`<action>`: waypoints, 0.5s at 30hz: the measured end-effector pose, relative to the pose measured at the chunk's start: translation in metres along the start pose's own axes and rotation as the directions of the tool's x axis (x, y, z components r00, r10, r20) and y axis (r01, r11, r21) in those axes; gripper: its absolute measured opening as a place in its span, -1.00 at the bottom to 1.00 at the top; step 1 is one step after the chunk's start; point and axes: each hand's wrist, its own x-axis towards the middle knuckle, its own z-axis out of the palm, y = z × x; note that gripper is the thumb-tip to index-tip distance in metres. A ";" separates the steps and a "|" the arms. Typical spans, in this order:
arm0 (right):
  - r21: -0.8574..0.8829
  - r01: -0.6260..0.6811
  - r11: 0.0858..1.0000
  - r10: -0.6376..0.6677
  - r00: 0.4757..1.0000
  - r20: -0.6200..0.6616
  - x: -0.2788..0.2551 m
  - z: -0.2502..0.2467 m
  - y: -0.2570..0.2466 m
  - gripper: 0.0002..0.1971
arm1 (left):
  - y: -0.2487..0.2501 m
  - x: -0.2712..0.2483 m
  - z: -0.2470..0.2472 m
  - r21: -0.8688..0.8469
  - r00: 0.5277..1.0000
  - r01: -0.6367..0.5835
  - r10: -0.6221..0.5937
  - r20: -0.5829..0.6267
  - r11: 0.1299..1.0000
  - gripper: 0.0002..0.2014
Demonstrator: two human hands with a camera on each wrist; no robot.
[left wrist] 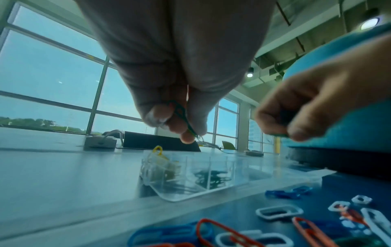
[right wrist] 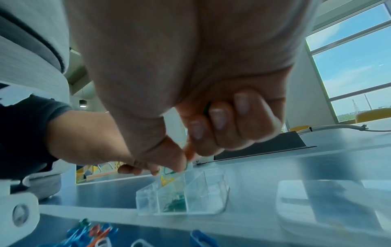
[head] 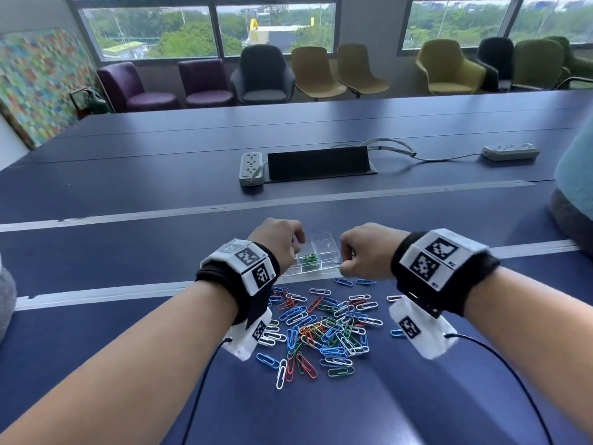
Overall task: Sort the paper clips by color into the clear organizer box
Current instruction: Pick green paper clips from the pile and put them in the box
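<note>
The clear organizer box (head: 324, 242) stands just beyond a loose pile of coloured paper clips (head: 324, 329). Green clips (head: 308, 261) fill one near compartment; yellow clips (left wrist: 158, 152) sit in a compartment on the left side. My left hand (head: 296, 244) hovers over the box's left side and pinches a green paper clip (left wrist: 182, 115) between thumb and fingers (left wrist: 186, 127). My right hand (head: 345, 264) is curled at the box's right front corner, pinching a green clip (right wrist: 170, 172) at its thumb tip (right wrist: 186, 160), with more green showing inside the curled fingers (right wrist: 206, 108).
Two power strips (head: 251, 168) (head: 510, 151) and a black cable hatch (head: 321, 162) lie farther back on the blue table (head: 128, 187). Someone in a teal top (head: 577, 175) sits at the right edge. Chairs (head: 263, 77) line the window wall.
</note>
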 end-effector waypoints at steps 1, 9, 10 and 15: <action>0.002 -0.007 1.000 0.007 1.000 -0.015 0.008 0.000 -0.003 -0.75 | 0.001 0.003 0.001 0.011 1.000 -0.001 0.002 -0.008 1.000 -0.83; 0.000 -0.088 0.996 0.088 0.996 -0.030 0.038 -0.004 -0.015 -0.82 | 0.015 0.009 0.011 0.060 0.993 -0.097 0.094 0.065 0.993 -0.69; -0.003 -0.092 0.996 0.092 0.996 -0.021 0.040 -0.005 -0.016 -0.85 | 0.015 0.008 0.011 0.036 0.993 -0.093 0.090 0.070 0.995 -0.62; 0.025 -0.118 0.993 0.118 0.993 0.013 0.046 -0.005 -0.020 -0.82 | 0.009 0.006 0.009 -0.109 0.997 -0.038 0.045 0.066 0.993 -0.43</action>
